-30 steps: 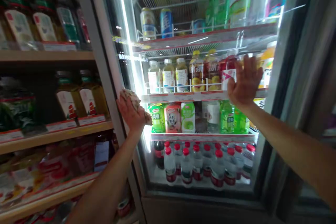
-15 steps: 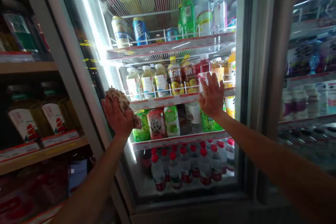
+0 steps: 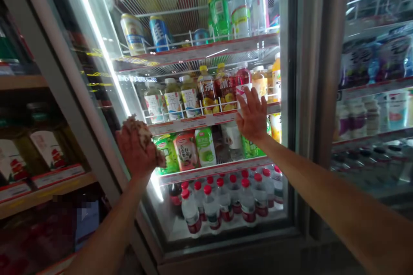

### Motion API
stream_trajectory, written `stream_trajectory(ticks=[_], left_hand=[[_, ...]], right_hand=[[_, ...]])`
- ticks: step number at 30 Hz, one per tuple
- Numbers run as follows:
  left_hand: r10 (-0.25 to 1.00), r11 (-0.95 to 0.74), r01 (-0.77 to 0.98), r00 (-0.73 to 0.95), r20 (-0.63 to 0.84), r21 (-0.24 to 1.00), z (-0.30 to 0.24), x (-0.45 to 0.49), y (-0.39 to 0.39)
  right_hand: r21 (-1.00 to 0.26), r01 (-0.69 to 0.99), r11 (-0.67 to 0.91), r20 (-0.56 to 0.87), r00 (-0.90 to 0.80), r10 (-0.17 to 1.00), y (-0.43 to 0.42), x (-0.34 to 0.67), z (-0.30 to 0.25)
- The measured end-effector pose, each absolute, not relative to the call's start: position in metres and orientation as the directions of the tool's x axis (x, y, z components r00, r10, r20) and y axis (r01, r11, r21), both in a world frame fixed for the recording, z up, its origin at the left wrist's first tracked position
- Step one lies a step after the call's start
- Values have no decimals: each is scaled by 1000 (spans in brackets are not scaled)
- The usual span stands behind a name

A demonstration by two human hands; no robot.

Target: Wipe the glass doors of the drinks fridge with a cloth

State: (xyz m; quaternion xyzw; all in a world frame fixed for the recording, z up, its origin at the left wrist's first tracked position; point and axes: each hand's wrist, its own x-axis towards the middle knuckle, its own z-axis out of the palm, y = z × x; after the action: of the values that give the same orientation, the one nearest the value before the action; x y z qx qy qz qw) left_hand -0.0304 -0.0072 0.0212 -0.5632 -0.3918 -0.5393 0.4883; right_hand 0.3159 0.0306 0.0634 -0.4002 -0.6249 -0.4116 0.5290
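Observation:
A crumpled, brown-and-white patterned cloth [image 3: 137,131] is under my left hand [image 3: 134,152], which presses it against the left side of a glass-fronted drinks fridge door [image 3: 180,247]. My left fingers lie over the cloth and partly cover it. Farther right, my right hand [image 3: 253,116] is spread against the glass, fingers apart and nothing in it. Behind that hand, inside the fridge, stands a bottle of red drink [image 3: 243,75]. Beside it are bottles of dark tea with yellow caps [image 3: 206,88].
Water bottles with red caps [image 3: 211,206] fill the fridge bottom. Cans [image 3: 159,32] and a green bottle [image 3: 220,10] stand on an upper shelf. To the left is a wooden shelf [image 3: 22,81] with large bottles; to the right, another cooler [image 3: 374,90] behind a metal frame [image 3: 322,94].
The view has turned slightly to the right, so the fridge and both hands sit farther left. Against the door, both hands stay in nearly the same places.

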Motion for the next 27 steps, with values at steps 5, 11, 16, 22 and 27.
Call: stream_trajectory(ticks=[5,11,16,22,27], left_hand=[[9,-280,928,259,966,-246,0,20,-4],[21,-276,838,495,868,-471,-2,20,-6],[-49,-152,988,20,999,-27,8,-44,-13],[8,-255,939,240,971,-230,0,29,-2],[64,-279,801,566,822,-530,12,39,1]], right_hand=[[80,916,393,989,-121,79,30,316,63],[108,925,363,990,-134,46,30,318,62],[88,931,354,990,-120,70,29,316,62],[59,926,373,990,-101,94,29,315,61],[69,926,372,988,-116,106,27,316,61]])
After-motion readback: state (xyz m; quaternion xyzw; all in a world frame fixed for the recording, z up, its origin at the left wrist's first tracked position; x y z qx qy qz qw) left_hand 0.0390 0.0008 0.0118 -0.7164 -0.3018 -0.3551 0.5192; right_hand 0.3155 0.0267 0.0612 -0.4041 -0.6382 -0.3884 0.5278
